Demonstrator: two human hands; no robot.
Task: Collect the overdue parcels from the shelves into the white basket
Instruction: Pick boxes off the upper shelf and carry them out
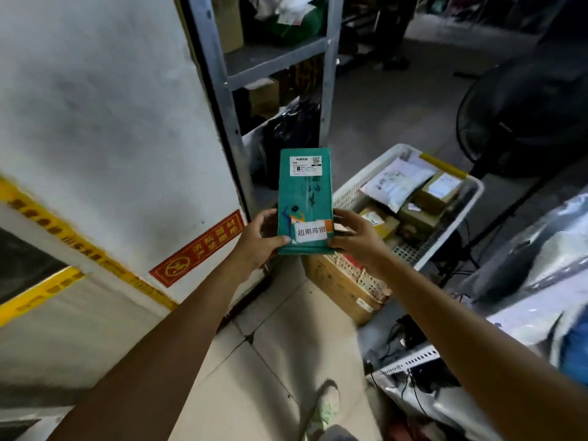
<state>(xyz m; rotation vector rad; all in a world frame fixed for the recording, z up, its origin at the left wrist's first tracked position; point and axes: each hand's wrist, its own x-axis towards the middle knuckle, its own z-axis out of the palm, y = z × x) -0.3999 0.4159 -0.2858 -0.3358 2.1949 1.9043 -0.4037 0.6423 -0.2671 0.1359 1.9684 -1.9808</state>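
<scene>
Left hand (258, 240), right hand (358, 241) grip green parcel (304, 192) edges, seemingly beside basket (366, 170)

Parcel depot, metal shelving (273, 55) (stocked), basket (359, 183) of parcels (397, 186)

Left hand (259, 240) and right hand (358, 241): bare, as are both forearms up to the frame edge. Footwear: one shoe (327, 405), low cut, pale green with whitish sections. At its heel end, a grey-blue trouser leg (339, 434); fabric detail too blurred to tell.
</scene>
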